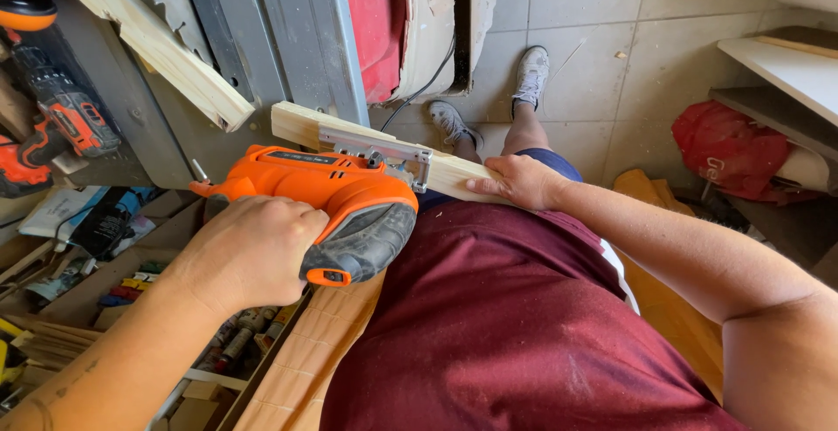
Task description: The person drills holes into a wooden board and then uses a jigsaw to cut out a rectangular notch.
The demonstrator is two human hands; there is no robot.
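Note:
My left hand grips the handle of an orange and black jigsaw. The saw's metal base plate rests on a pale wooden batten that runs from the upper left toward my body. My right hand presses down flat on the near end of the batten, to the right of the saw. The blade is hidden under the base plate and the wood.
A second wooden batten leans at the upper left beside a grey metal frame. An orange drill hangs at far left above boxes of small tools. My feet stand on tiled floor; a red bag lies at right.

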